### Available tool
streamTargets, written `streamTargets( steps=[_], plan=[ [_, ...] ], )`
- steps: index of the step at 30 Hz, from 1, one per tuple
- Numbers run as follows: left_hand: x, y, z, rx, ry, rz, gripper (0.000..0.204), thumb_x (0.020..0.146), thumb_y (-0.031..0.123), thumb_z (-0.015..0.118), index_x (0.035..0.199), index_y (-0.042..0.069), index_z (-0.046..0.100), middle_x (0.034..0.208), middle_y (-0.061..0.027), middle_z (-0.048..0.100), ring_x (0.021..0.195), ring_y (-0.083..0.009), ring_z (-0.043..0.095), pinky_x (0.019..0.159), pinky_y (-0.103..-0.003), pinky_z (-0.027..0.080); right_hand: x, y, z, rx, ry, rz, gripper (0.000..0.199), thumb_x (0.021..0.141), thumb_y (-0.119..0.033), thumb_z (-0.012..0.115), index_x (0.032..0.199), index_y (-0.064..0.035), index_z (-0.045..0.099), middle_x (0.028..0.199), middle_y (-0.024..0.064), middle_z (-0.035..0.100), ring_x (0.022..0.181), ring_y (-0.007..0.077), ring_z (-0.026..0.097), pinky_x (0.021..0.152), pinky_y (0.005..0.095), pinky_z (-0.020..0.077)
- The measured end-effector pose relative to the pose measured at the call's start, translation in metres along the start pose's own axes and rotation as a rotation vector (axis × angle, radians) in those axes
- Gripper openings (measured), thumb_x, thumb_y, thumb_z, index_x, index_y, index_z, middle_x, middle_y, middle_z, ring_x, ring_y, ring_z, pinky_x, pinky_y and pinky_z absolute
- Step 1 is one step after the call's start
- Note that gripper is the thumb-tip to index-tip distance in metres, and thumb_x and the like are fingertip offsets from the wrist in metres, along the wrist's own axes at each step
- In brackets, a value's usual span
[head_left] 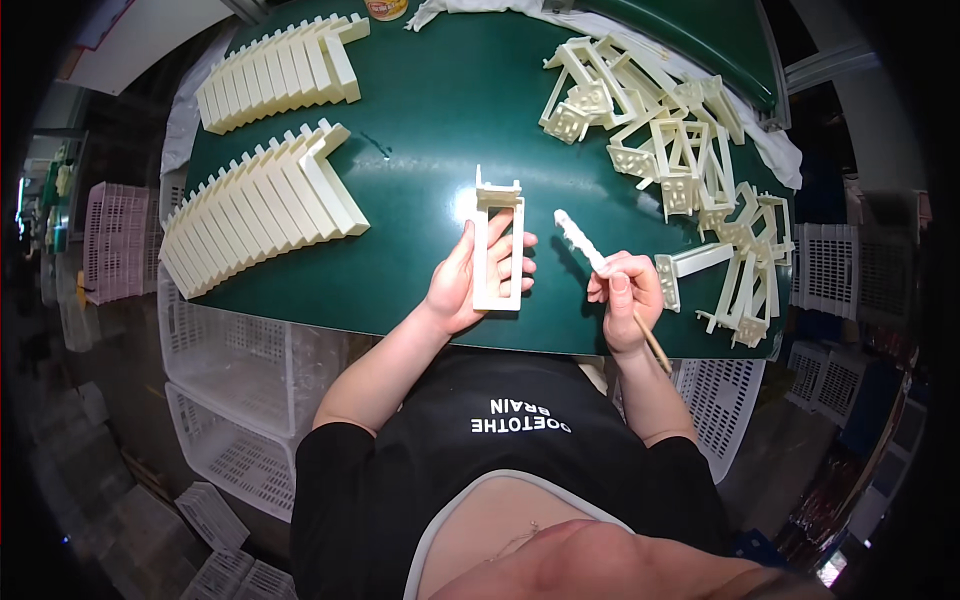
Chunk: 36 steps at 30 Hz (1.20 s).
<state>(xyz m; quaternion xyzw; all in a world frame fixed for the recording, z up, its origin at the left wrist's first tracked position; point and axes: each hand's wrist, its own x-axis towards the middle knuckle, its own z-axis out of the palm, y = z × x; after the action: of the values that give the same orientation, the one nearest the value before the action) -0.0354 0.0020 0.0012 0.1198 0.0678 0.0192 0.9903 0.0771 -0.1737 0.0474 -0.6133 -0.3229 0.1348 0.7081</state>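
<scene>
– Above the near edge of the glossy green surface [440, 110], around its middle: what's that?

– A pale cream frame [481, 255], apparently plastic: a long open rectangle with a pronged crosspiece at its far end. The left hand [458, 288] holds it from beneath, fingers showing through the opening.

– And the other side?

– The right hand [634, 296] pinches a thin tan stick [652, 343], its far end covered in a lumpy white wrapping [578, 238], apart from the frame.

– Anything in the way?

– Just right of that hand, a loose piece [702, 260] with a studded end plate. Beyond it, a tangled heap [677, 193] of similar frames crowds the right edge.

– Leftward?

– Two neat slanting rows, the upper row [275, 82] and the lower row [255, 212], packed like ribs. Crumpled white cloth [780, 155] trims the far right corner; slotted white baskets [232, 350] stand below the near edge.
</scene>
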Motion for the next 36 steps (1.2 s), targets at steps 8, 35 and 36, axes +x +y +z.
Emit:
streamTargets(
  steps=[8,35,36],
  plan=[
    [-0.005,-0.003,-0.003,-0.003,-0.045,0.015,0.059,0.101,0.047,0.018,0.148,0.012,0.019,0.124,-0.0145,0.051,0.102,-0.0242,0.058,0.089,-0.039,0.051,-0.002,0.001,0.000,0.120,-0.018,0.080,0.031,0.096,-0.020,0.051,0.074,0.0011,0.057,0.071,0.0085,0.055,0.054,0.0090,0.046,0.048,0.0201,0.0371],
    [-0.006,0.000,-0.010,-0.190,-0.021,-0.018,0.052,0.101,0.045,0.028,0.144,0.015,0.027,0.124,-0.0134,0.052,0.109,-0.0270,0.056,0.090,-0.047,0.051,0.022,-0.004,0.025,0.171,-0.138,0.181,0.023,0.099,-0.019,0.047,0.085,-0.0015,0.050,0.071,0.0063,0.053,0.050,0.0061,0.044,0.044,0.0178,0.0346],
    [-0.006,0.001,-0.002,-0.170,-0.104,0.011,0.053,0.101,0.042,0.029,0.147,0.016,0.020,0.134,-0.0164,0.045,0.127,-0.0343,0.044,0.101,-0.055,0.042,0.021,-0.003,0.024,0.181,-0.097,0.103,0.022,0.099,-0.019,0.047,0.084,-0.0014,0.050,0.072,0.0070,0.053,0.050,0.0067,0.044,0.044,0.0180,0.0345]
  ],
)
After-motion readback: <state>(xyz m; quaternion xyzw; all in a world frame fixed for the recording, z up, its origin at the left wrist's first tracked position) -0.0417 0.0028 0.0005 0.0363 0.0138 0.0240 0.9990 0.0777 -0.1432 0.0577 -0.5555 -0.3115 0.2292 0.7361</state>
